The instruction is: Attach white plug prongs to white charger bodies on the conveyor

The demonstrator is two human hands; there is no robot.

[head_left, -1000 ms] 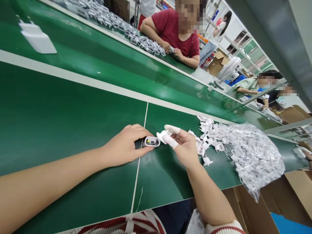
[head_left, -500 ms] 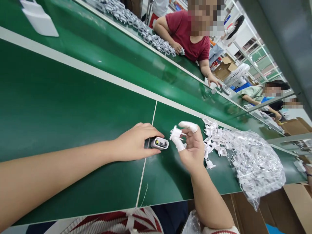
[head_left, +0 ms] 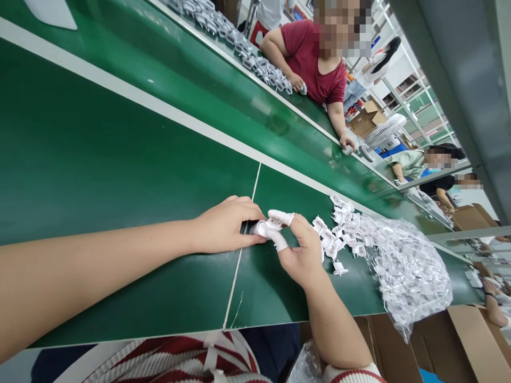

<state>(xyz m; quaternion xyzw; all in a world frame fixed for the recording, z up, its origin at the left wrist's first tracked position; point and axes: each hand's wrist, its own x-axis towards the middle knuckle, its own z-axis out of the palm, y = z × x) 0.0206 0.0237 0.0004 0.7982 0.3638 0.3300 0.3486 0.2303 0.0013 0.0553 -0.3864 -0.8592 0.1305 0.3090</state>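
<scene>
My left hand [head_left: 223,226] rests on the green bench with thumb and fingers closed around a white charger housing [head_left: 256,229], mostly hidden by the grip. White finger cots cover the thumb and forefinger of my right hand [head_left: 301,247]. Between those two fingers is a white plug cap [head_left: 273,223], held against the open end of the housing. Whether the cap is seated there, I cannot tell. Just right of this hand lies a loose pile of similar white plug caps [head_left: 329,242], and beyond it a clear plastic bag [head_left: 415,274] full of them.
A green conveyor belt [head_left: 239,114] runs behind a pale rail [head_left: 191,125]. On its far side sits a co-worker in a red shirt [head_left: 297,53] near a row of white parts [head_left: 247,53]. A white charger [head_left: 56,11] lies at top left; an open cardboard box [head_left: 433,338] stands lower right.
My right hand has moved left, bringing the plug cap up to the housing's open end. The charger at top left has slipped farther toward the frame's edge.
</scene>
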